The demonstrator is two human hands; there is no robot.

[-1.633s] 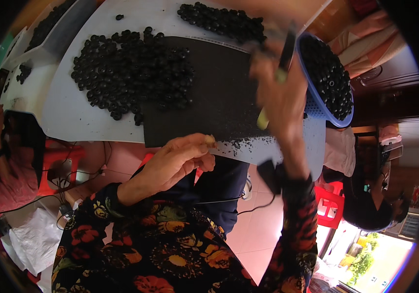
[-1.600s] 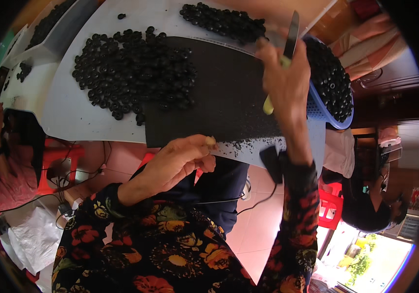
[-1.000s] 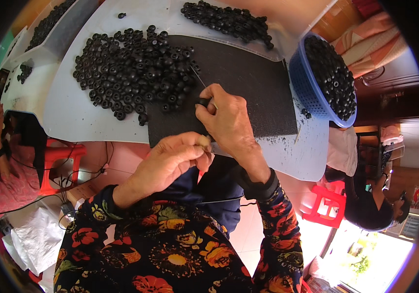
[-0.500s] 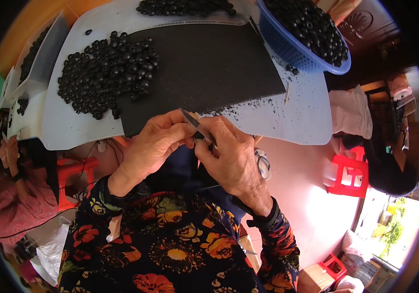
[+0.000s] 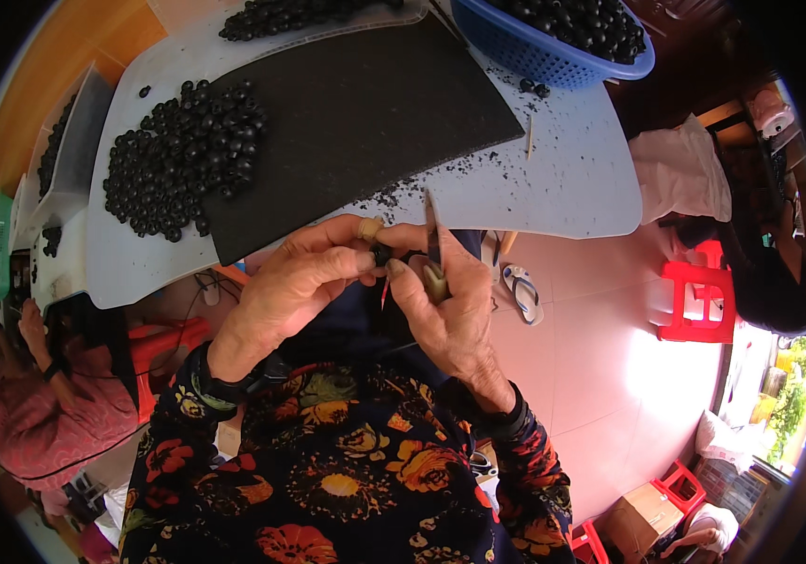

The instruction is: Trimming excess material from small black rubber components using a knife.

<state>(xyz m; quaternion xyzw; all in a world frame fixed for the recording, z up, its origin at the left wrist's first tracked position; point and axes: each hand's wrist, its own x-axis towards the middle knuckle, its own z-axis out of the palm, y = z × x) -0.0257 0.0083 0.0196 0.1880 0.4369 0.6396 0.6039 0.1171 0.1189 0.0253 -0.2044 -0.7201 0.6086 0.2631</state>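
Observation:
Close to the table's front edge, my left hand [image 5: 295, 287] pinches a small black bead [image 5: 380, 255] between thumb and index finger. A yellowish band wraps that index fingertip. My right hand [image 5: 455, 310] is closed round a small knife [image 5: 433, 235], its blade pointing up toward the table and its pale handle partly hidden in the palm. The right thumb and index finger are right beside the bead. Beyond the left hand, a heap of similar black beads [image 5: 177, 155] lies partly on a dark mat [image 5: 356, 122].
A blue basket [image 5: 553, 68] of black pieces stands at the far right of the pale table [image 5: 572, 202]. Black crumbs and a thin stick [image 5: 530, 136] lie near it. Clear bins [image 5: 83, 141] stand left. Another person [image 5: 64, 404] sits at left; a red stool [image 5: 699, 301] is at right.
The knife has swung from slanting across my fingers to pointing up, away from the bead. My right hand has turned and its thumb moved off the left fingers. The view has shifted.

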